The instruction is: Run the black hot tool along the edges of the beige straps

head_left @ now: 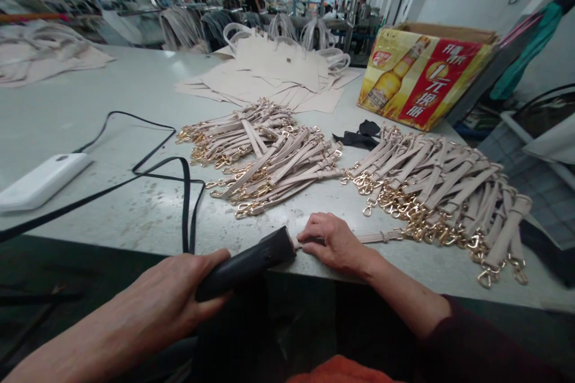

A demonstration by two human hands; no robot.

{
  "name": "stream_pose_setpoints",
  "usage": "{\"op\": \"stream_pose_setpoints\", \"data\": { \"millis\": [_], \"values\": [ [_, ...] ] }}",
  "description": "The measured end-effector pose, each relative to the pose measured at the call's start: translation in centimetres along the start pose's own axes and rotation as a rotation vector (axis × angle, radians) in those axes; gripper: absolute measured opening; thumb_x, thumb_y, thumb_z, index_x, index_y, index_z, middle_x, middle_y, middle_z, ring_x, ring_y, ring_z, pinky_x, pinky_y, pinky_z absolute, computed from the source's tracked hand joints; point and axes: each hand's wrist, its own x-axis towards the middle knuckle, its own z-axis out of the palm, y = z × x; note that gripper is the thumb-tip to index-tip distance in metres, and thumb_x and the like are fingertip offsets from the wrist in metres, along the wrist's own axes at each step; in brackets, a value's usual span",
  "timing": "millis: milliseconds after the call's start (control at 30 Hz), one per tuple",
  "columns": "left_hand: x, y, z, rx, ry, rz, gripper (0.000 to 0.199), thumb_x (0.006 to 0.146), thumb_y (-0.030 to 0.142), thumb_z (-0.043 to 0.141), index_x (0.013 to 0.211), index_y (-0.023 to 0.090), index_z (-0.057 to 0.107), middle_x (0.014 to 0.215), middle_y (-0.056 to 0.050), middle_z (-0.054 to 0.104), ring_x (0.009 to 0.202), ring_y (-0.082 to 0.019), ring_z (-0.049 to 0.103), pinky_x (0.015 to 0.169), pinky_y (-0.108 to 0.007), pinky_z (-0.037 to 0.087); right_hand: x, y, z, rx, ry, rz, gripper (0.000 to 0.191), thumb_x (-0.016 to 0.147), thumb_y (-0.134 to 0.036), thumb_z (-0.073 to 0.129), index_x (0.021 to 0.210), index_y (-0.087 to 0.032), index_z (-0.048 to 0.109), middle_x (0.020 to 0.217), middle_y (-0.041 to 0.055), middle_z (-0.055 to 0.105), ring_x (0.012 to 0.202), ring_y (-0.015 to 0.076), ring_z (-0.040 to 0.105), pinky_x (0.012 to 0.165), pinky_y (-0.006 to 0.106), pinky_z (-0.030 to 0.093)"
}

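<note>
At table's near edge (135, 215): left hand (166, 299) closed round black handheld tool (245, 263), nose of tool meeting end of beige strap (372, 237). Right hand (335, 242), just beyond tool nose, fingers curled, pressing strap flat on table. Step judged: treating strap end with tool. Next move likely calls for steady tool contact and firm hold-down, strap kept from sliding. Beyond right hand: clasp-fitted strap pile (449, 191); further pile (265, 152) ahead of tool. Black cord (184, 191) loops past left hand.
</note>
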Motion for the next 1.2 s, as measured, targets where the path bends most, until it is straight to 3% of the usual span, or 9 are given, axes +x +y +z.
{"op": "stream_pose_setpoints", "data": {
  "millis": [167,267,400,567,767,933,1200],
  "values": [
    [-0.4,-0.7,0.0,-0.066,-0.007,-0.023,0.019,0.084,0.036,0.05,0.084,0.022,0.063,0.066,0.005,0.065,0.062,-0.015,0.061,0.059,-0.021,0.036,0.1,0.0,0.0,-0.003,-0.008,0.0,0.011,0.081,-0.016,0.075,0.091,-0.021,0.074,0.086,0.0027,0.066,0.086,0.0181,0.06,0.08,0.031,0.041],
    [-0.6,-1.0,0.2,0.006,0.018,-0.037,0.02,0.084,0.038,0.051,0.087,0.023,0.063,0.068,0.003,0.067,0.067,-0.018,0.063,0.061,-0.023,0.036,0.1,0.0,0.1,-0.001,-0.012,-0.011,0.01,0.081,-0.017,0.074,0.09,-0.021,0.073,0.086,0.0025,0.066,0.087,0.018,0.06,0.08,0.031,0.041],
    [-0.6,-0.2,0.1,0.106,0.011,-0.018,0.02,0.082,0.038,0.052,0.087,0.023,0.063,0.072,0.0,0.067,0.068,-0.021,0.063,0.062,-0.026,0.034,0.1,0.0,0.2,-0.016,-0.009,0.0,0.01,0.08,-0.015,0.074,0.09,-0.02,0.072,0.085,0.0029,0.065,0.086,0.0185,0.059,0.079,0.031,0.04],
    [-0.2,0.7,0.4,-0.028,-0.007,0.015,0.019,0.085,0.036,0.048,0.084,0.021,0.061,0.07,0.002,0.064,0.066,-0.017,0.061,0.06,-0.024,0.036,0.1,0.0,0.1,-0.022,-0.005,-0.002,0.01,0.079,-0.014,0.073,0.087,-0.019,0.071,0.082,0.0022,0.063,0.084,0.0183,0.058,0.076,0.03,0.04],
    [0.5,-0.4,1.1,-0.05,0.026,0.037,0.022,0.086,0.042,0.049,0.087,0.023,0.061,0.072,0.002,0.066,0.066,-0.017,0.062,0.06,-0.024,0.038,0.1,0.1,0.1,-0.007,0.018,-0.014,0.013,0.079,-0.012,0.073,0.089,-0.02,0.071,0.083,0.0014,0.064,0.083,0.0172,0.058,0.076,0.029,0.04],
    [-0.6,-1.1,0.4,-0.029,0.032,-0.037,0.02,0.083,0.036,0.051,0.084,0.022,0.064,0.065,0.003,0.065,0.061,-0.017,0.061,0.059,-0.023,0.038,0.0,0.1,0.2,0.001,0.026,-0.026,0.028,0.078,-0.013,0.076,0.105,-0.02,0.071,0.085,0.0016,0.066,0.083,0.0173,0.059,0.078,0.03,0.038],
    [-0.7,-1.4,1.1,-0.002,0.082,-0.026,0.016,0.079,0.033,0.053,0.082,0.022,0.065,0.066,0.003,0.067,0.064,-0.018,0.062,0.06,-0.022,0.036,-0.2,0.2,0.3,-0.099,0.031,-0.095,0.02,0.086,-0.019,0.07,0.104,-0.024,0.076,0.082,0.0026,0.062,0.08,0.017,0.056,0.072,0.03,0.035]
  ]
}}
